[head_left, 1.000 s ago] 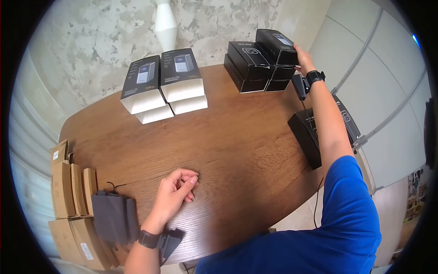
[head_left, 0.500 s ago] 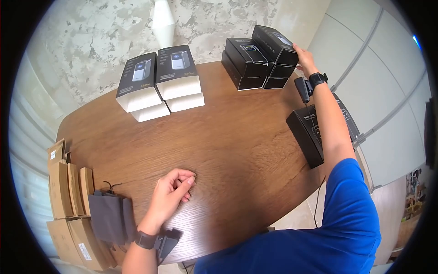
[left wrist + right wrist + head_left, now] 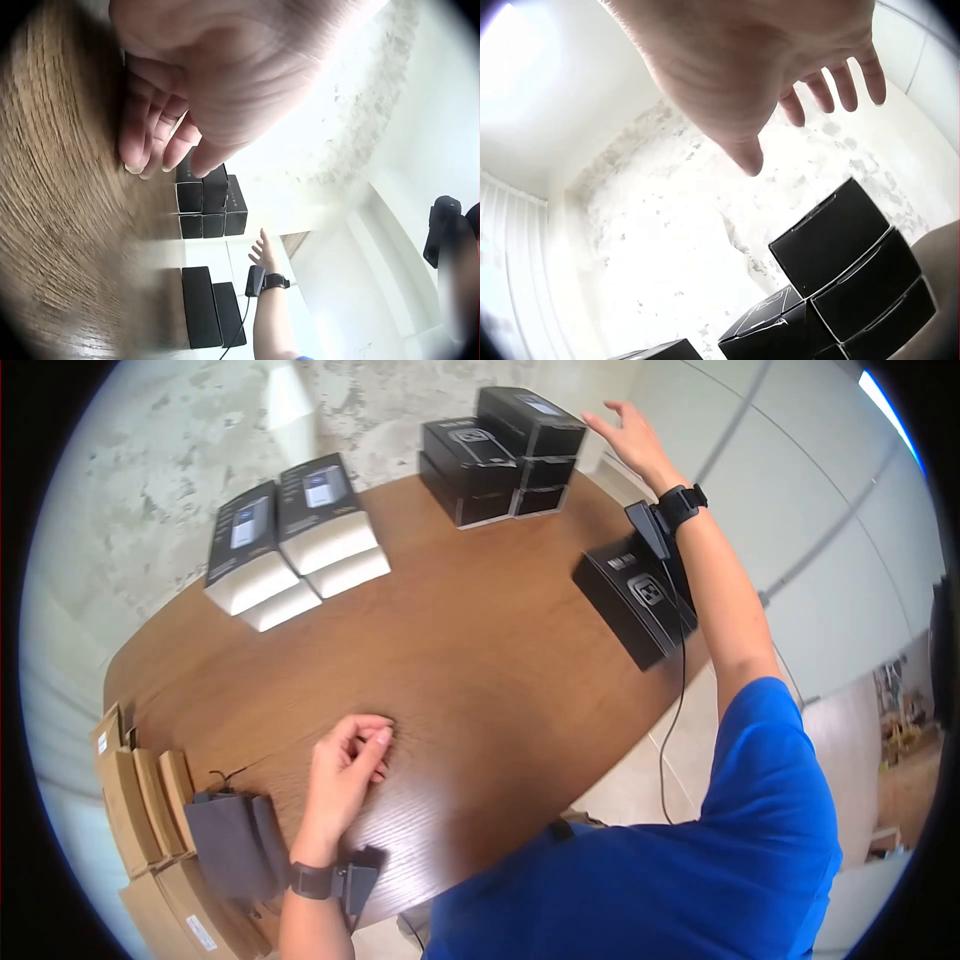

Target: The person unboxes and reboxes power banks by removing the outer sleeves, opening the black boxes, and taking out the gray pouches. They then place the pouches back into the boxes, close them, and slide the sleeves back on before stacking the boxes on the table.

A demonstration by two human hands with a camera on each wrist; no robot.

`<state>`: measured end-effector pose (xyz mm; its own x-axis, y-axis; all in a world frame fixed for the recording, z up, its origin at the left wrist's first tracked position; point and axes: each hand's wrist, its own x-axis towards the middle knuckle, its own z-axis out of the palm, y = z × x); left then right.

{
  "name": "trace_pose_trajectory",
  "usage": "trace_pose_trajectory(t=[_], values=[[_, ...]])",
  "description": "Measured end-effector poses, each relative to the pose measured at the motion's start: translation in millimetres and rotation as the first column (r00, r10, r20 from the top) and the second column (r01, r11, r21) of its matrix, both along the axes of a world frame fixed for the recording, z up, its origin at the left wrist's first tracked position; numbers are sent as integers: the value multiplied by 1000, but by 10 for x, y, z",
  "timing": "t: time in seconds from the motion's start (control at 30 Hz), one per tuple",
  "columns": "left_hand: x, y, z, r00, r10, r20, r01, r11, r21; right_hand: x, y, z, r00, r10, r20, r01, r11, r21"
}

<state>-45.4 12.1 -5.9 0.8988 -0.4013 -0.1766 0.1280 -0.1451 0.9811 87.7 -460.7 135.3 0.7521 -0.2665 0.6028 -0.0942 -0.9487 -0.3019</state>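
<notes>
My right hand [image 3: 635, 445] is raised just right of the stacked black boxes, fingers spread and holding nothing. A gap shows between it and the top black box [image 3: 530, 422], which has a device picture on its lid. In the right wrist view the thumb and fingers hang above the box stack [image 3: 832, 232]. My left hand [image 3: 348, 765] rests on the wooden table near its front, fingers loosely curled with nothing in them. The left wrist view shows its fingertips [image 3: 135, 166] down by the wood grain.
Black printed sleeves with white open ends [image 3: 335, 550] stand at the back left. Another black box [image 3: 625, 605] sits at the right edge, partly behind my right forearm. Brown cardboard boxes [image 3: 130, 800] and a dark grey pouch [image 3: 228, 840] lie at the left. A cable hangs from the right wrist camera.
My right hand has let go of the top black box and moved off to its right, fingers opening. The head view has shifted. My left hand stays on the table.
</notes>
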Motion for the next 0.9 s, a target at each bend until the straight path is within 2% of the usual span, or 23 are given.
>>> trace_pose_trajectory(t=[0.03, 0.1, 0.17, 0.23, 0.27, 0.3, 0.37, 0.4, 0.47, 0.6, 0.73, 0.8, 0.83, 0.9], values=[[-11, -6, 12, 999, -31, -12, 31, 1000, -2, -212, 39, 61, 999, -31, -12, 31, 1000, -2], [-27, -5, 19, 995, -66, 71, 59, 993, 106, -640, 130, 137, 997, 26, -70, -30, 998, -56], [-27, -3, 8, 991, -80, 110, 66, 990, 128, -992, -6, 150, 990, 46, -137, -55, 997, -60], [-32, -22, -18, 987, -50, 152, 33, 993, 113, -1301, -264, 91, 929, -43, -367, -7, 991, -133], [-30, -20, -27, 987, -56, 149, 41, 993, 107, -1423, -412, 61, 877, -61, -476, 33, 997, -67], [-21, -14, -34, 988, -56, 144, 42, 995, 93, -1553, -549, -11, 876, -69, -477, 39, 997, -73], [-10, -4, -42, 989, -54, 141, 44, 996, 72, -1777, -724, -131, 807, -80, -585, 144, 988, 64], [-4, 4, -47, 989, -65, 132, 56, 996, 74, -1860, -689, -134, 808, -83, -583, 143, 988, 58], [11, 13, -54, 991, -67, 120, 60, 996, 65, -1989, -597, -155, 713, 62, -698, 199, 937, 287], [40, 21, -72, 990, -67, 121, 62, 997, 41, -2097, -392, -187, 790, 143, -596, 126, 914, 386], [27, 19, -74, 991, -41, 128, 38, 999, 28, -2071, -416, -285, 819, 165, -550, 70, 922, 381], [46, 24, -107, 989, -61, 136, 60, 998, 11, -2064, -417, -347, 839, -53, -542, 102, 993, 61], [49, 23, -118, 989, -50, 141, 49, 999, 8, -2073, -404, -367, 842, -46, -538, 91, 994, 58], [48, 26, -125, 986, -72, 153, 74, 997, -8, -2072, -324, -396, 906, -186, -379, 116, 973, -200]])
